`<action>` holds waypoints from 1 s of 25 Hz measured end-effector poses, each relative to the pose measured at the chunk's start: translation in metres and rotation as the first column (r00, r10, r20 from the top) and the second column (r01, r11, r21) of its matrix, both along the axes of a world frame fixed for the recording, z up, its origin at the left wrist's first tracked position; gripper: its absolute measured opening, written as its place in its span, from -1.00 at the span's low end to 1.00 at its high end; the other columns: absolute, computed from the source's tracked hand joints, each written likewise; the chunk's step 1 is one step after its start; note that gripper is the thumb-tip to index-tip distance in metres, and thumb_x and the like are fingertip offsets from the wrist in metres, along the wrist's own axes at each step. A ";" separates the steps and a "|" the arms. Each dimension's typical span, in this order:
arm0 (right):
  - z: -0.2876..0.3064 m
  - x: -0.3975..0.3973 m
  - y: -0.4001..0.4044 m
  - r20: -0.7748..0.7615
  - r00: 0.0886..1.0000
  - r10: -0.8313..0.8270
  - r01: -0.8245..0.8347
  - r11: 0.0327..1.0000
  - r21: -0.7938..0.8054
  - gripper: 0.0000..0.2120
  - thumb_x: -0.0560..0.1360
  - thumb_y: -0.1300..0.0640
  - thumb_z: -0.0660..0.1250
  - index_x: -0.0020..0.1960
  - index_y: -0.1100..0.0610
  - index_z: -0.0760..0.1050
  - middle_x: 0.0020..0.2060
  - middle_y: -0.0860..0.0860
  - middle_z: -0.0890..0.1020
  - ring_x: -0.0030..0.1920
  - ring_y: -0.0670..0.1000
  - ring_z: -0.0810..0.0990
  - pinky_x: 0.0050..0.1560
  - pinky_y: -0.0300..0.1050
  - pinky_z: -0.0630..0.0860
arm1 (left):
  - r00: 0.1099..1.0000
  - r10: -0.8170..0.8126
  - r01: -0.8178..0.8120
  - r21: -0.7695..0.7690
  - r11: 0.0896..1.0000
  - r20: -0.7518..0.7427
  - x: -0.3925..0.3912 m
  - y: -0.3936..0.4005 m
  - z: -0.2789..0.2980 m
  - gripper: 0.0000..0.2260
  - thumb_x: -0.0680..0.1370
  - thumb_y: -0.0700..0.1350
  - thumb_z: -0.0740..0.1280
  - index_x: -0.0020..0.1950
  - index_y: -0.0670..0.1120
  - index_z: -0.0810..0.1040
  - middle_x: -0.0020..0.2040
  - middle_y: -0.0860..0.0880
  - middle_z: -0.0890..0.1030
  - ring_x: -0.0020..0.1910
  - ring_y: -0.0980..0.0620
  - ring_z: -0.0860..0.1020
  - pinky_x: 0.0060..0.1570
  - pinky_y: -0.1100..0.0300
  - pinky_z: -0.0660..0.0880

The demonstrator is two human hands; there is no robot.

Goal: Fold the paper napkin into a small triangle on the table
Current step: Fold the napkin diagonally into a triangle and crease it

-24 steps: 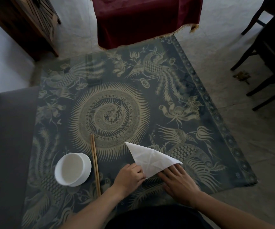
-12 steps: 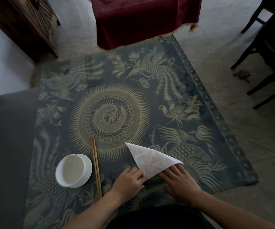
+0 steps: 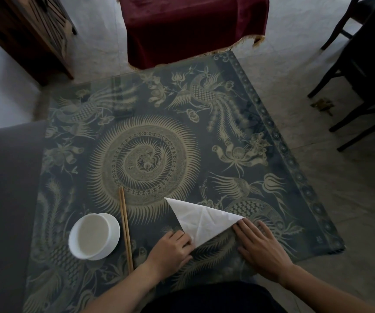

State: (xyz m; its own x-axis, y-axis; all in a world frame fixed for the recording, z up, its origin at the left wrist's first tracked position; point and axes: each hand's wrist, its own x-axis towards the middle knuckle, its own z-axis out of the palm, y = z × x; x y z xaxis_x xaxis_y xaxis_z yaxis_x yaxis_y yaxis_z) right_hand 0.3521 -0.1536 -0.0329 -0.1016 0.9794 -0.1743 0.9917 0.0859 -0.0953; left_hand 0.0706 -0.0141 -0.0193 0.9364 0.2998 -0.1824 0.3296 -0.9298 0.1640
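A white paper napkin [image 3: 201, 219], folded into a creased triangle, lies flat near the front of the patterned table [image 3: 238, 136]. My left hand [image 3: 173, 248] rests at the napkin's near corner, fingers curled, fingertips touching its edge. My right hand [image 3: 259, 245] lies flat on the table with fingers spread, its fingertips at the napkin's right corner. Neither hand lifts the napkin.
A white bowl [image 3: 94, 236] stands at the front left, with a pair of wooden chopsticks [image 3: 125, 227] lying just right of it. A grey sofa [image 3: 6, 188] borders the table's left side. A red-draped stand [image 3: 191, 28] sits beyond the far edge; dark chairs [image 3: 362, 71] at right.
My right hand has slid slightly to the right along the napkin's edge toward its right corner. The napkin and left hand stay almost where they were.
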 end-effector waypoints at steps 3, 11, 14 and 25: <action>0.001 0.007 -0.008 -0.016 0.999 -0.043 0.044 0.998 0.044 -0.47 0.55 -0.03 0.06 0.39 0.22 0.43 0.38 0.14 0.45 0.36 0.15 0.43 0.35 0.13 0.15 | 1.000 0.001 -0.001 -0.010 1.000 0.001 0.001 0.001 0.000 -0.74 0.46 0.12 0.39 0.08 0.04 0.58 -0.01 0.06 0.56 -0.06 0.03 0.53 -0.16 0.17 0.51; 0.017 -0.037 0.035 -0.109 0.994 -0.021 0.033 0.994 0.102 -0.48 0.53 0.06 0.19 0.45 0.22 0.34 0.44 0.16 0.37 0.43 0.21 0.32 0.38 0.21 0.25 | 1.000 0.013 -0.013 -0.027 1.000 0.005 0.002 0.003 0.002 -0.70 0.40 0.14 0.46 0.03 0.02 0.60 -0.04 0.05 0.57 -0.07 0.03 0.54 -0.18 0.17 0.51; 0.011 -0.063 0.051 -0.054 0.996 0.075 -0.076 0.997 -0.025 -0.36 0.59 -0.11 0.10 0.54 0.22 0.12 0.54 0.17 0.08 0.53 0.18 0.03 0.45 0.21 -0.05 | 0.996 0.077 -0.074 -0.077 0.994 0.034 0.002 0.005 0.006 -0.75 0.48 0.14 0.38 0.06 0.03 0.61 -0.04 0.05 0.59 -0.10 0.04 0.56 -0.18 0.18 0.52; 0.011 -0.068 0.068 -0.034 0.999 -0.042 0.038 0.994 -0.098 -0.37 0.59 -0.10 -0.07 0.52 0.28 0.15 0.52 0.20 0.17 0.51 0.17 0.12 0.47 0.20 0.13 | 0.982 0.142 -0.143 0.000 0.990 0.128 0.057 0.038 0.003 -0.60 0.64 -0.06 0.17 0.43 -0.21 0.39 0.40 -0.17 0.45 0.40 -0.12 0.38 0.35 -0.04 0.35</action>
